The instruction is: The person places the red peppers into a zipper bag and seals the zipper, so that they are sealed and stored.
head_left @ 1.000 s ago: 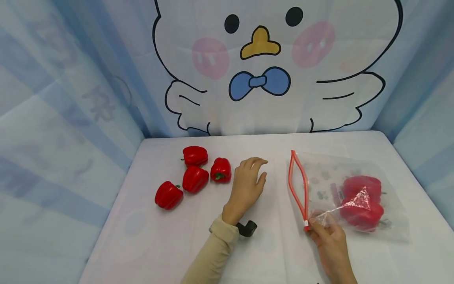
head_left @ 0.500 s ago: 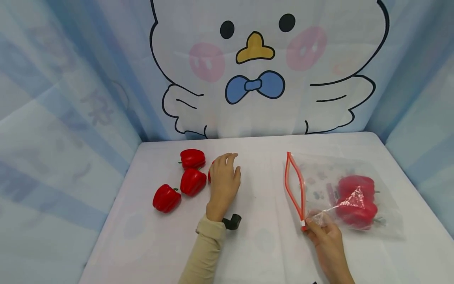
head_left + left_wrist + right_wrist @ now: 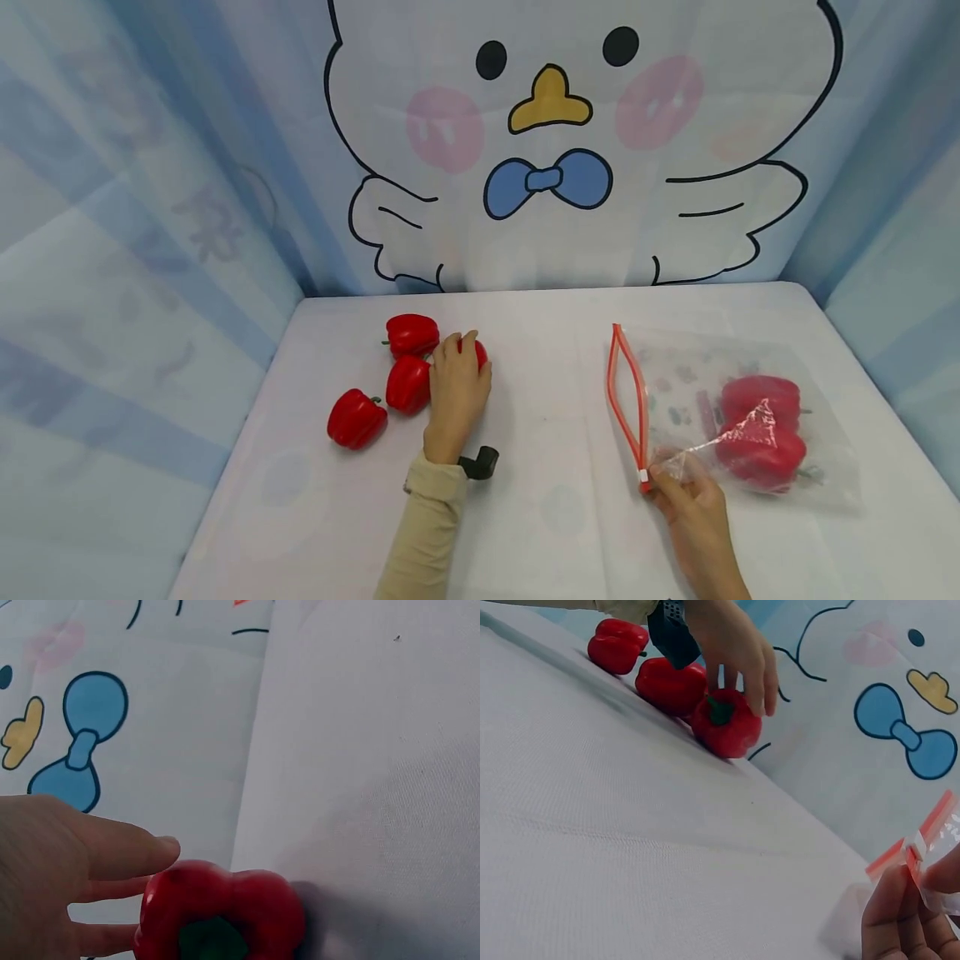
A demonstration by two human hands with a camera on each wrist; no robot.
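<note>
My left hand (image 3: pixel 457 367) lies over a red pepper (image 3: pixel 480 353) at the right of a loose cluster, its fingers curled round the top. The right wrist view shows those fingers (image 3: pixel 739 671) wrapped over the pepper (image 3: pixel 726 724). In the left wrist view the pepper (image 3: pixel 225 911) sits right under my fingers (image 3: pixel 112 855). My right hand (image 3: pixel 663 479) pinches the near corner of a clear zip bag (image 3: pixel 690 375), by its red zip strip (image 3: pixel 626 400), which gapes open. Two red peppers (image 3: pixel 761 433) lie inside the bag.
Three more red peppers (image 3: pixel 411 333) (image 3: pixel 407 385) (image 3: pixel 356 417) lie on the white table (image 3: pixel 540 517) left of my left hand. A cartoon-bird curtain (image 3: pixel 547 167) closes the back; blue curtains close both sides. A black wrist mount (image 3: pixel 480 462) sits at my left cuff.
My left hand has moved left from the bare table middle onto the rightmost loose pepper and curled over it. The right hand keeps its pinch on the bag corner.
</note>
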